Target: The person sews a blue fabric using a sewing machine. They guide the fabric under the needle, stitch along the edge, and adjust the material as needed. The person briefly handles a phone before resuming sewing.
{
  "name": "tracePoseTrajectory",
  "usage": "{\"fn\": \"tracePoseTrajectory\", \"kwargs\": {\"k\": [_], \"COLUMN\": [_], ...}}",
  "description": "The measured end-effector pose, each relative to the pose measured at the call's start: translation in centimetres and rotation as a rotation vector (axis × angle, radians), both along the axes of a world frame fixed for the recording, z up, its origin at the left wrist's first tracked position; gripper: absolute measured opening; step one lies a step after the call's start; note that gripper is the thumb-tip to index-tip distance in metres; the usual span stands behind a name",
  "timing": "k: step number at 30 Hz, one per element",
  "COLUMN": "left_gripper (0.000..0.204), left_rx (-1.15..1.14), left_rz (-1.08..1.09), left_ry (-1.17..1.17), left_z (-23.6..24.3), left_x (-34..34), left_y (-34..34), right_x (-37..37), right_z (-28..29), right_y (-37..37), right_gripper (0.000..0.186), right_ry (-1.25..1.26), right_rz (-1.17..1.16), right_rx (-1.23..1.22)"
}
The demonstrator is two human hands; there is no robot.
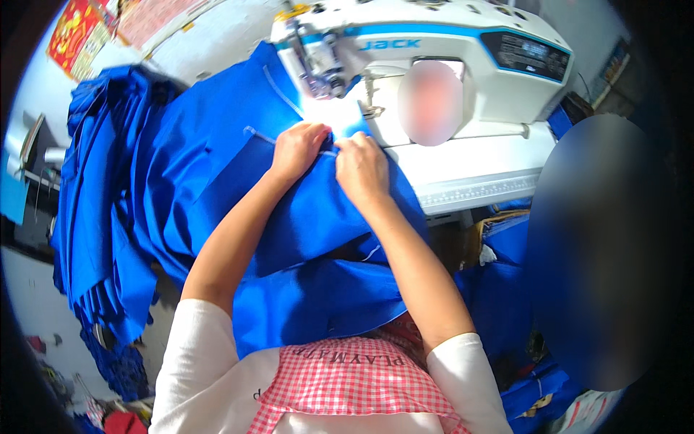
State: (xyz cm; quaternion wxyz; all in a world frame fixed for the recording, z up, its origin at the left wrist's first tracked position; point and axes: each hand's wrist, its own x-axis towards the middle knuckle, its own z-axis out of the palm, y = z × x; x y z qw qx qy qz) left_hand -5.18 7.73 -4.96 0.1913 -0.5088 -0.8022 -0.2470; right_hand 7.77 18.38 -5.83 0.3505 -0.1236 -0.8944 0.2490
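Note:
A large piece of bright blue fabric (311,217) spreads over the sewing machine's bed and drapes down toward my lap. Just in front of the lit needle area, my left hand (300,150) pinches the fabric's edge. Close beside it, my right hand (361,168) grips the same cloth, fingers curled down. The white sewing machine (426,50) with a blue stripe stands behind both hands. Its needle head (329,76) is above the glare, which hides the needle and presser foot. White stitching or thread runs along the fabric left of my left hand.
A thick pile of blue fabric (108,181) hangs at the left. The machine's white bed with a ruler strip (477,192) extends to the right. More blue cloth (506,239) lies below it. A blurred dark shape fills the right side. Red posters (76,32) are at the upper left.

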Motion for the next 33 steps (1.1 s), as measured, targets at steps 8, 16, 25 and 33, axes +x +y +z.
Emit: {"fn": "tracePoseTrajectory", "kwargs": {"k": [8, 16, 25, 33], "left_gripper": [0.014, 0.013, 0.013, 0.012], "left_rx": [0.026, -0.029, -0.004, 0.007], "left_rz": [0.076, 0.008, 0.000, -0.039], "left_ry": [-0.197, 0.055, 0.042, 0.099], "left_z": [0.7, 0.6, 0.3, 0.3], "left_x": [0.4, 0.7, 0.2, -0.1], "left_y": [-0.1, 0.0, 0.1, 0.1], "right_x": [0.1, 0.1, 0.6, 0.8], "right_z": [0.4, 0.6, 1.2, 0.6], "right_y": [-0.1, -0.2, -0.5, -0.6], "right_gripper": [0.011, 0.013, 0.015, 0.010], "right_ry": [-0.052, -0.038, -0.134, -0.078], "right_rz": [0.036, 0.025, -0.018, 0.014], "right_rx": [0.030, 0.068, 0.001, 0.053]}}
